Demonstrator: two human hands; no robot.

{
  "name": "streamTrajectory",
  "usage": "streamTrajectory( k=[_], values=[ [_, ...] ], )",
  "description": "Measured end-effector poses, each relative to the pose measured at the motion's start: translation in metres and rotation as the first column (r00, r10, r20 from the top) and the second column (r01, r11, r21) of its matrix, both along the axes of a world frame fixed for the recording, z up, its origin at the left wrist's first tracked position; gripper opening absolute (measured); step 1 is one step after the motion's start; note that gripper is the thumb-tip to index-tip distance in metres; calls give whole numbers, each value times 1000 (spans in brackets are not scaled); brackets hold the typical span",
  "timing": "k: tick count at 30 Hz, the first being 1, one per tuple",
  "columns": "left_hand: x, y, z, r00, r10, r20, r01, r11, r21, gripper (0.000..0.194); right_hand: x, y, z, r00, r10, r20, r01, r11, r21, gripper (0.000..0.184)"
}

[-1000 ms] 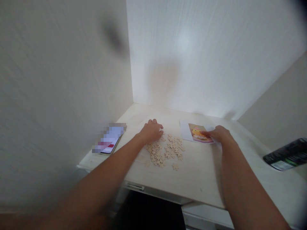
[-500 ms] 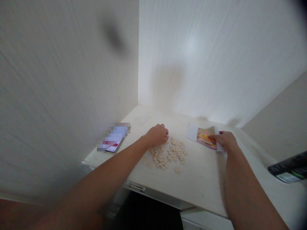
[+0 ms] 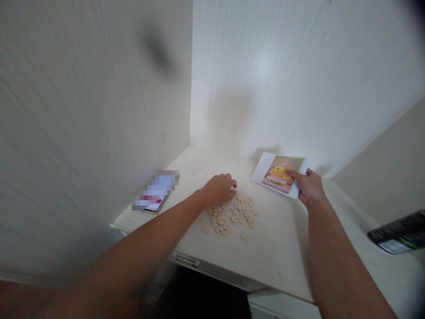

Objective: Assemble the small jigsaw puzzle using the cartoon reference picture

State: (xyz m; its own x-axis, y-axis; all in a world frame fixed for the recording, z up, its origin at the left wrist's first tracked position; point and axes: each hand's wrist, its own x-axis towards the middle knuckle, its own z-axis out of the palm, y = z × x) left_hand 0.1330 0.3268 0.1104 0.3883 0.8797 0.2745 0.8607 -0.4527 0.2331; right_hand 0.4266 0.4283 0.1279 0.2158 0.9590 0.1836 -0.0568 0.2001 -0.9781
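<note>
Pieces (image 3: pixel 219 220) could be scattered over the desk's (image 3: pixel 268 248) front edge if swept by the loosely curled left hand (image 3: pixel 219 188), grip indeterminable, while the card (image 3: pixel 278 176) is pinched by the right hand (image 3: pixel 311 187).

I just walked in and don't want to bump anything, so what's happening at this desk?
A person's right hand holds a printed picture of a yellow figure, raised off the desk. The left hand is at the edge of a pile of small wooden pieces. A phone lies to the left, and a black container is at the far right.
</note>
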Motion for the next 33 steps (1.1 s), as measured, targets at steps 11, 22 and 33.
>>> streamTrajectory(
  k=[11,22,33],
  values=[
    [14,0,7,728,148,669,-146,988,-59,91,-54,-38,28,911,332,-245,-330,943,54,43],
    [21,-1,16,85,298,951,283,908,-310,70,-71,-46,19,812,524,-256,-545,839,-12,46],
    [4,19,3,193,344,919,-187,932,-310,37,-69,-30,-4,884,440,-161,-450,892,-36,53]
  ],
)
